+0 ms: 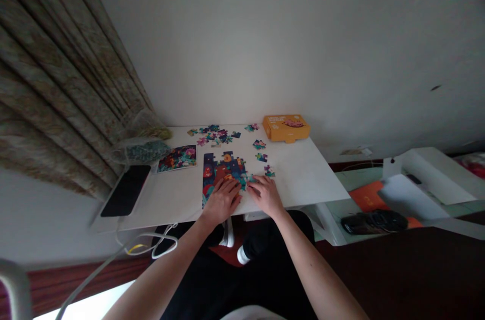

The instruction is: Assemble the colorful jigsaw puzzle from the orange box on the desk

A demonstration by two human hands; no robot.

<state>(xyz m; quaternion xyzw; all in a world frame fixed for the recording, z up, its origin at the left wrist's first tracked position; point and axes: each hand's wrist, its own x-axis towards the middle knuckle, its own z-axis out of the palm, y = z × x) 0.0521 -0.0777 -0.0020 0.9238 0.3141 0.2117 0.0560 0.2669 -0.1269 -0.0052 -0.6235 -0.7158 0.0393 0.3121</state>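
Note:
A partly joined jigsaw puzzle [220, 169] in dark blue, brown and orange lies near the table's front edge. My left hand [223, 198] rests on its lower part, fingers stretched out and flat, covering some of the picture. At the puzzle's right edge, my right hand [266, 194] pinches a teal puzzle piece [250, 178], which touches or nearly touches the joined part. The fingers partly hide this piece. Loose puzzle pieces [222, 135] are spread behind the puzzle, and several small clusters, such as one cluster [261, 157], lie to its right.
A printed picture card [178, 157] and a black phone [127, 190] lie on the left of the white table [299, 173], beside a clear plastic bag [142, 148]. An orange-yellow box [287, 128] stands at the back right. White cables [166, 239] hang at the front left.

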